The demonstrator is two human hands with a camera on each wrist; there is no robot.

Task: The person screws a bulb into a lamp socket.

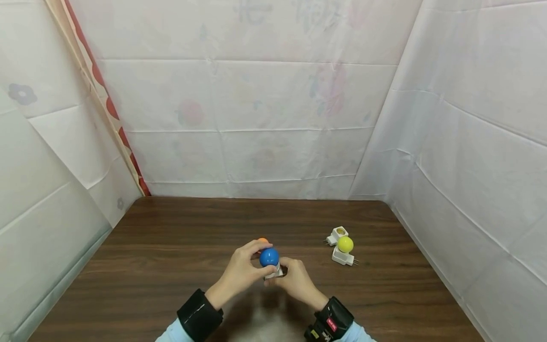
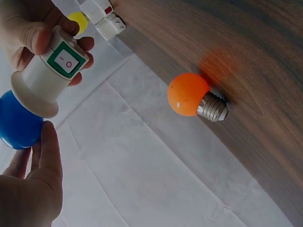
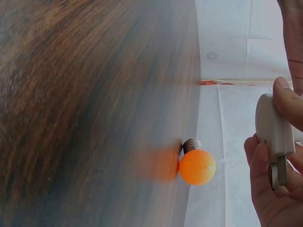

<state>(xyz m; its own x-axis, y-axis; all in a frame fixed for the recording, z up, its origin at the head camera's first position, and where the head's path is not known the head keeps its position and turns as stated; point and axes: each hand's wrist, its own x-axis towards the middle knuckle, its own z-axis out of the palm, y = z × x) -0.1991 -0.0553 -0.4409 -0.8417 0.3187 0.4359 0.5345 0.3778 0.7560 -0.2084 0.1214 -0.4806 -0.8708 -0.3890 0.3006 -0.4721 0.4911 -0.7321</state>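
Between both hands is a blue light bulb (image 1: 269,257) seated in a white plug-in lamp socket (image 2: 45,80). My left hand (image 1: 242,270) holds the bulb between its thumb and fingers. My right hand (image 1: 297,280) grips the socket, whose green-framed rocker switch (image 2: 67,62) shows in the left wrist view. Flat metal prongs (image 3: 280,174) stick out of the socket in the right wrist view. Beyond the hands, an orange bulb (image 2: 188,94) with a bare screw base lies on the table, mostly hidden behind my left fingers in the head view.
To the right on the wooden table (image 1: 192,223) lie a white socket (image 1: 339,232) with no bulb and another socket (image 1: 342,257) fitted with a yellow bulb (image 1: 345,244). White cloth (image 1: 256,156) hangs at the back and both sides.
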